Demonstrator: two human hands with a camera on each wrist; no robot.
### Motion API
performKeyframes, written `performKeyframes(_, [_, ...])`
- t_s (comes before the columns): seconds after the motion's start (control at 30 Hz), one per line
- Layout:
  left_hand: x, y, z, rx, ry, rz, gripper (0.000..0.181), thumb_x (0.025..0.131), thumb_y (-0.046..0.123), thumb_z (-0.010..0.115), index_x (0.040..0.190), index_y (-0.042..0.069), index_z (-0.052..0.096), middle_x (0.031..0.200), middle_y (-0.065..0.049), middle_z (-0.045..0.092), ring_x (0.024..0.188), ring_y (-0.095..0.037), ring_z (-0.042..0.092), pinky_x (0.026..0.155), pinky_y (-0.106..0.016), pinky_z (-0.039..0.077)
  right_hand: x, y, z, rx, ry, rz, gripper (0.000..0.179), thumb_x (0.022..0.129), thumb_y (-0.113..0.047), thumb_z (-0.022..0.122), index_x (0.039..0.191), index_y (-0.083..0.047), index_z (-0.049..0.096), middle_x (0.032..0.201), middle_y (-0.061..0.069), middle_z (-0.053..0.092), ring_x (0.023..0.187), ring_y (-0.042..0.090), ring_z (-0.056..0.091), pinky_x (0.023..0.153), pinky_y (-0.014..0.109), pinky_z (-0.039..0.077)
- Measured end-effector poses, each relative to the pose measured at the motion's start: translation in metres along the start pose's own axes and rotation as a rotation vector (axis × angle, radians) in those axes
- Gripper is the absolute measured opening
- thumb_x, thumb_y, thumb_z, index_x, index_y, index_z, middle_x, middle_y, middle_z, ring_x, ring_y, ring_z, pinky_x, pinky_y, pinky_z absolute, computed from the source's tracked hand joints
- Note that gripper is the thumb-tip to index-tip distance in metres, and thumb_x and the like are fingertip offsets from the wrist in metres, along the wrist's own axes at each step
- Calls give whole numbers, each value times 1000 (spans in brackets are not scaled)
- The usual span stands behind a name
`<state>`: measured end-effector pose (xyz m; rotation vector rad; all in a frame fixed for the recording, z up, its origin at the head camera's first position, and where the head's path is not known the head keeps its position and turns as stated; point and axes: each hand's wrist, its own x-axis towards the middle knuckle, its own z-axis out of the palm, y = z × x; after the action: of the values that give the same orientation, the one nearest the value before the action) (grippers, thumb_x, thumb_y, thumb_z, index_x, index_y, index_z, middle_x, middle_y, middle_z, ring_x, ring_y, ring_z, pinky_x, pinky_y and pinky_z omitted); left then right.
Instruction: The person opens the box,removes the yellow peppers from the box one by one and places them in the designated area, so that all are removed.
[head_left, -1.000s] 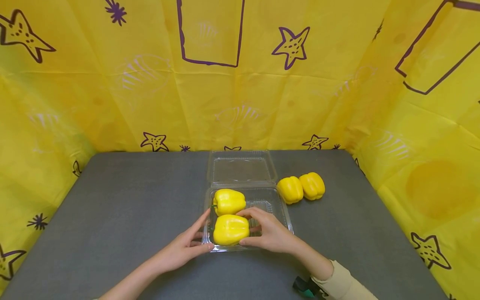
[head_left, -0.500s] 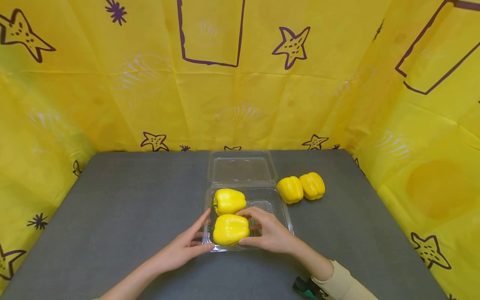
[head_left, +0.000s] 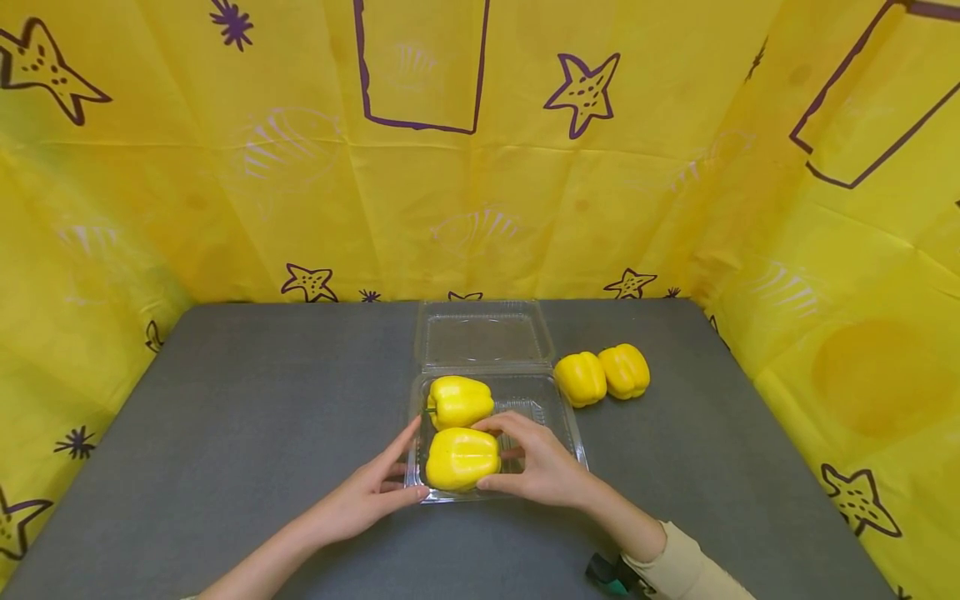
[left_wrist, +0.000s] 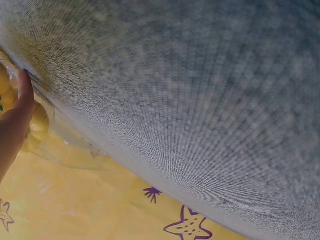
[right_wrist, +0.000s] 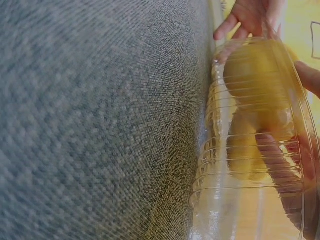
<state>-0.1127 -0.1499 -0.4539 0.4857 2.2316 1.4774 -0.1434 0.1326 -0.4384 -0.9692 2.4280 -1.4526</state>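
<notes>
Two yellow bell peppers lie in the left half of a clear plastic clamshell container (head_left: 532, 408), one behind the other. My right hand (head_left: 543, 462) reaches inside and holds the front bell pepper (head_left: 457, 461) by its right end, between thumb and fingers. The rear bell pepper (head_left: 461, 403) has its green stem toward the left. At the container's front left corner, my left hand (head_left: 371, 492) rests its fairly straight fingers and thumb against the rim. Through the clear wall in the right wrist view, right-hand fingers (right_wrist: 282, 165) show beside the yellow peppers.
The container's raised lid (head_left: 483, 340) lies back behind its base. Two more yellow bell peppers, a nearer one (head_left: 581, 380) and a farther one (head_left: 626, 372), sit side by side right of the container. Yellow patterned cloth (head_left: 480, 208) encloses the grey table (head_left: 285, 400).
The rear pepper has shifted very slightly to the right. Both hands stay in practically the same place, the right one still holding the front bell pepper.
</notes>
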Motion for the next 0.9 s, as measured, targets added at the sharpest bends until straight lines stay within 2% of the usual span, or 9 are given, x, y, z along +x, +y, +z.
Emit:
performKeyframes(0.17, [0, 0, 0, 2, 1, 4, 88, 93, 31, 67, 158, 24, 9, 153, -28, 25, 122, -36, 53, 93, -39, 51, 0, -27, -4, 4, 24, -4, 58, 73, -4, 85, 124, -1, 58, 121, 11, 58, 109, 28, 58, 80, 34, 57])
performKeyframes(0.33, [0, -1, 0, 5, 4, 9, 88, 93, 31, 68, 158, 23, 9, 153, -29, 26, 121, -36, 54, 93, -38, 50, 0, -26, -5, 13, 28, -13, 58, 72, -3, 85, 123, -1, 58, 120, 11, 58, 109, 28, 58, 79, 30, 56])
performKeyframes(0.9, [0, 1, 0, -9, 6, 2, 88, 93, 30, 68, 158, 24, 9, 152, -30, 27, 122, -37, 53, 93, -40, 51, -2, -27, -8, 73, 24, -54, 59, 73, 0, 83, 125, 1, 56, 123, 15, 56, 111, 31, 56, 79, 32, 56])
